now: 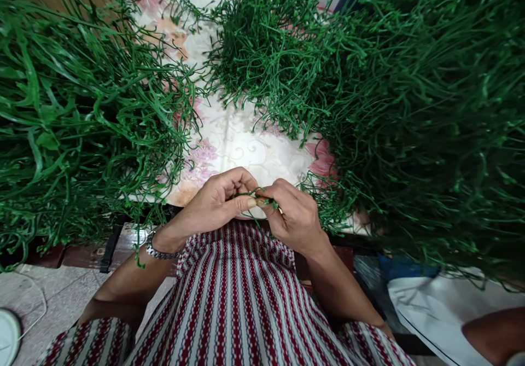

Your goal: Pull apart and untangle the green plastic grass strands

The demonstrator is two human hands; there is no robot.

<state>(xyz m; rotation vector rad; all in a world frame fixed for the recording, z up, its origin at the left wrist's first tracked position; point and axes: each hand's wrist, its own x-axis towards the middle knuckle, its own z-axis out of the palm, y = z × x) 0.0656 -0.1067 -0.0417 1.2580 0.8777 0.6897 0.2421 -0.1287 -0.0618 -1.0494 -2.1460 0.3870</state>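
Close in front of my body, both hands meet at the table's near edge over one thin green stem (254,193), plastic-looking, with small forked tips. My left hand (223,201), a metal-band watch on its wrist, pinches the stem between thumb and forefinger. From the other side my right hand (293,213) grips it, the fingertips of both hands almost touching. Much of the stem is hidden by the fingers. To the left lies a big heap of longer, glossy green stems (86,114). A second heap of thin, branched green stems (283,59) spreads from the middle to the right.
A white cloth with a flower print (246,141) covers the table. Stems hang over its front edge on both sides. At lower right another person's arm (496,330) and white clothing (438,311) show. A white round object (8,336) with a cord is at lower left.
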